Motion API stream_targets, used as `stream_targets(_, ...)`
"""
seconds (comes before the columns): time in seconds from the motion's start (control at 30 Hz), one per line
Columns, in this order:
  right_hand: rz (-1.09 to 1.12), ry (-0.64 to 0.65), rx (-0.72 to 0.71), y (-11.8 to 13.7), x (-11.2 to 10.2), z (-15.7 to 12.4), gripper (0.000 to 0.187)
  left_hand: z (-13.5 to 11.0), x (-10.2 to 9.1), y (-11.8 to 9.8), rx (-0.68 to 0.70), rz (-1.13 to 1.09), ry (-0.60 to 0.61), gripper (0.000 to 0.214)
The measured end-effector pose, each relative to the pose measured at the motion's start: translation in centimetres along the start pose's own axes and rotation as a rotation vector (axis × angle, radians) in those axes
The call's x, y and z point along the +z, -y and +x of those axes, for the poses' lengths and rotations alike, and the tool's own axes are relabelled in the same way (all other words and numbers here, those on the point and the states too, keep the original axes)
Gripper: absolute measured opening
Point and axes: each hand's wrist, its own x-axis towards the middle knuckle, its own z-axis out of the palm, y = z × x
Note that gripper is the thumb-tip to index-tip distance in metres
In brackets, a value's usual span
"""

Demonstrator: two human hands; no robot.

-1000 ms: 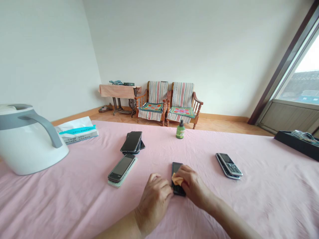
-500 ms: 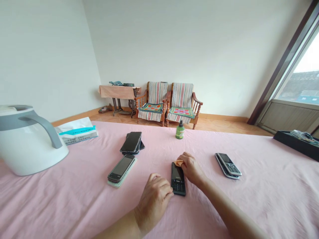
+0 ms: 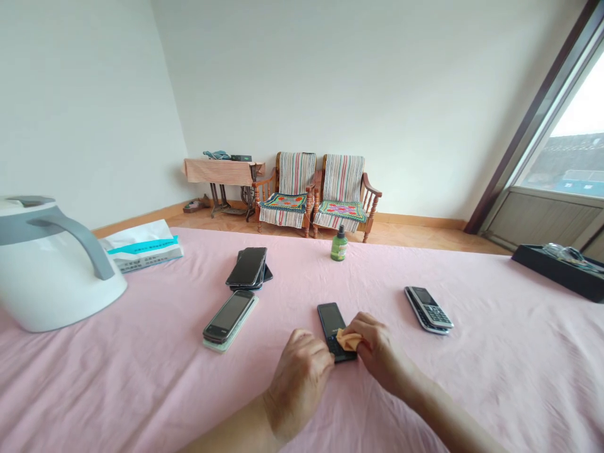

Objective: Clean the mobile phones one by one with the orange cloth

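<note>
A black keypad phone (image 3: 331, 316) lies face up on the pink tablecloth, its top leaning a little left. My left hand (image 3: 302, 377) is closed at the phone's lower left edge, thumb and fingers gripping its side. In my right hand (image 3: 377, 352) is a folded orange cloth (image 3: 349, 340), pressed onto the keypad so that most keys are hidden. Left of my hands, a touchscreen phone (image 3: 229, 316) rests on a pale green one. Behind it is a stack of dark smartphones (image 3: 248, 267). To the right, a silver keypad phone (image 3: 429, 307) sits on another phone.
A green spray bottle (image 3: 338, 244) stands near the far table edge. At left are a white and grey jug (image 3: 61, 270) and a tissue pack (image 3: 146, 247). A black tray (image 3: 557, 269) with cables sits at far right. Two chairs (image 3: 337, 195) stand beyond the tablecloth (image 3: 155, 377).
My right hand has slid the cloth from the phone's top edge down onto the keypad. The phone has turned slightly, its top swinging left. My left hand still grips its lower left edge.
</note>
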Motion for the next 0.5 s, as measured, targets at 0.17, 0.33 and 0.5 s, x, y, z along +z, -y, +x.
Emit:
stream_targets(0.17, 0.044, 0.04, -0.084, -0.2, -0.1, 0.1, 0.034, 0.3, -0.2, -0.3, 0.041, 0.015, 0.008, 0.024)
stream_targets(0.33, 0.056, 0.09, -0.072, -0.7, -1.3, -0.7, 0.035, 0.2, 0.1, 0.1, 0.058, 0.002, -0.018, 0.022)
stream_targets(0.5, 0.07, 0.121, -0.106, 0.2, -0.9, 0.0, 0.03, 0.2, 0.1, -0.1, 0.04, -0.02, -0.056, 0.021)
